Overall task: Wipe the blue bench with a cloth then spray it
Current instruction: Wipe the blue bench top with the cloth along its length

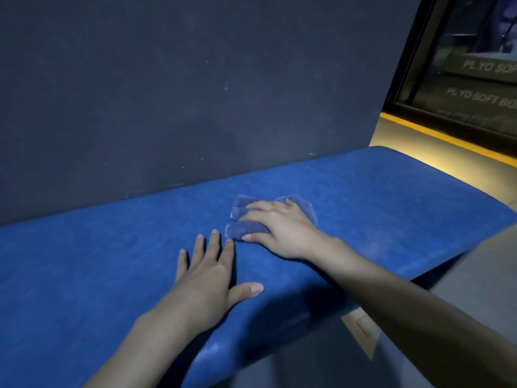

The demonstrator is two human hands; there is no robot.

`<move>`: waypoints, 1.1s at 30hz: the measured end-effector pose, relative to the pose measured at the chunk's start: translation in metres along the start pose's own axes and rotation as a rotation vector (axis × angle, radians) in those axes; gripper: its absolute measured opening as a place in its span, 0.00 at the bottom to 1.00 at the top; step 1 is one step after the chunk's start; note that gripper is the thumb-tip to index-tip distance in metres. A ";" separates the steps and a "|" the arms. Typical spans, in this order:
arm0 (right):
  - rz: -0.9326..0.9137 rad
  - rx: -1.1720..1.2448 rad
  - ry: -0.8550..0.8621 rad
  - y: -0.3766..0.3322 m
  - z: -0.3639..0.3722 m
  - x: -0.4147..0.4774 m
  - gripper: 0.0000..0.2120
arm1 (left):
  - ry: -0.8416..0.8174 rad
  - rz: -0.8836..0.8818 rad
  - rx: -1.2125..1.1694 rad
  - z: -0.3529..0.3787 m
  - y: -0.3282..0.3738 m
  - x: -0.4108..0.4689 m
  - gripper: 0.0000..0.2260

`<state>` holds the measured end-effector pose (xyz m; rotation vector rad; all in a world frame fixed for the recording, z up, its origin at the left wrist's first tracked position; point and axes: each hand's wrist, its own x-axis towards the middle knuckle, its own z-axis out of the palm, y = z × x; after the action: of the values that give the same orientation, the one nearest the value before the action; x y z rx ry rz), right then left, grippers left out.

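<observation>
The blue bench (98, 261) is a padded seat that runs across the view from lower left to upper right. A crumpled blue cloth (240, 229) lies on its middle. My right hand (282, 231) presses down on the cloth, fingers curled over it and most of it covered. My left hand (207, 275) rests flat on the seat just left of the cloth, fingers spread, holding nothing. No spray bottle is in view.
A dark wall (181, 88) stands directly behind the bench. At the upper right is a glass panel (475, 65) with lettering, above a yellow-edged ledge (436, 141). The bench's front edge drops to a grey floor (307, 368).
</observation>
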<state>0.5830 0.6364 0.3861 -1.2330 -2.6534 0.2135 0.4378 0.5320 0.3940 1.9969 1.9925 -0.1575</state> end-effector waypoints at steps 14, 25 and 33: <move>0.517 -0.071 0.284 -0.111 0.037 -0.054 0.15 | -0.190 -0.187 0.012 0.004 -0.052 -0.072 0.57; 0.337 -0.038 0.376 -0.090 0.040 -0.086 0.18 | -0.101 -0.144 -0.124 0.010 -0.053 -0.079 0.55; 0.462 -0.019 0.477 -0.111 0.048 -0.083 0.24 | -0.047 -0.122 -0.162 0.015 -0.058 -0.083 0.55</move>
<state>0.5417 0.4991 0.3532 -1.6473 -1.9548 -0.0384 0.3808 0.4470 0.3958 1.7585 2.0284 -0.0677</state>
